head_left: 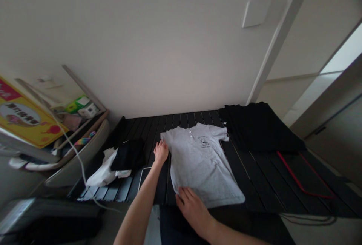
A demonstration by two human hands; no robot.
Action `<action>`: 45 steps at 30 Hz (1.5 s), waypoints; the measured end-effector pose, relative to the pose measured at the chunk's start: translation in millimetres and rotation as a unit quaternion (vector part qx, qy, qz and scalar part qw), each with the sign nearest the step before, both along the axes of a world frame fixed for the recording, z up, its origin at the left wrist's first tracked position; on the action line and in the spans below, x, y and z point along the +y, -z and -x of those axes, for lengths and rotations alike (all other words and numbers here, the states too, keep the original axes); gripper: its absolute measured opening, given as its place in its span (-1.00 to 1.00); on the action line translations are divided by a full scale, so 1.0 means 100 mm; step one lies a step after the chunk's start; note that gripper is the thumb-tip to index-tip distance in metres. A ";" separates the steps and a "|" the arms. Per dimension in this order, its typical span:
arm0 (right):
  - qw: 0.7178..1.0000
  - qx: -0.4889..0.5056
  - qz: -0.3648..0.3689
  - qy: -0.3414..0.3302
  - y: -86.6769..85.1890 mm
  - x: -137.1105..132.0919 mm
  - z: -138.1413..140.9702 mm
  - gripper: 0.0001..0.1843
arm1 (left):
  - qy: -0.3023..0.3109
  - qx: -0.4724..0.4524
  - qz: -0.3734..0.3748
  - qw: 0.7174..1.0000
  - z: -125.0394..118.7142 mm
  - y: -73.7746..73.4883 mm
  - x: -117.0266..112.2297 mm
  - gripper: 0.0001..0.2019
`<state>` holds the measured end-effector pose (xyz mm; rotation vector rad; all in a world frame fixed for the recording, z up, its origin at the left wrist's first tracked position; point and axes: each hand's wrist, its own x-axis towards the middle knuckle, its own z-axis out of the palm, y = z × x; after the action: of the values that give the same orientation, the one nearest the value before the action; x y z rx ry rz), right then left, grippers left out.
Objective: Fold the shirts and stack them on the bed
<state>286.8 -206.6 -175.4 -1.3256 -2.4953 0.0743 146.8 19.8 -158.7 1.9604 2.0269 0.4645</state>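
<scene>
A light grey short-sleeved shirt (pixel 198 165) lies spread out, front up, with two pale buttons at the neck and a small dark print on the chest. At its left sleeve, my left hand (pixel 161 151) has its fingers bent on the sleeve's edge, seemingly pinching the cloth. My right hand (pixel 194 209) rests by the lower left corner of the hem, fingers stretched out and touching the fabric. The shirt's sleeves point outward and its body shows light wrinkles.
The slatted black table (pixel 263 184) stands against a wall. Dark folded cloth (pixel 260 126) covers its back right, beside a red-edged dark board (pixel 305 175). On the left lie a black cloth (pixel 130 154), a white bag (pixel 103 171) and a white-edged device (pixel 144 173). A cable (pixel 80 162) hangs at left.
</scene>
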 end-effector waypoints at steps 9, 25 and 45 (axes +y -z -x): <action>0.988 0.152 0.015 0.030 -0.30 0.01 -0.28 -0.81 | 0.068 -0.090 -0.104 0.988 -0.33 -0.48 0.08 -0.54; 0.987 0.087 0.134 0.017 -0.18 -0.16 -0.84 -0.14 | 0.195 0.080 -0.079 0.974 -1.15 0.34 -0.39 -0.42; 0.942 0.143 0.122 0.278 -0.24 2.45 -1.53 -0.67 | 0.169 0.062 -0.108 0.978 -1.14 0.18 -0.48 -0.37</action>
<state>439.9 38.1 -151.7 -1.9160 -1.8414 0.4241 260.5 -27.7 -176.2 2.4613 1.7170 0.5113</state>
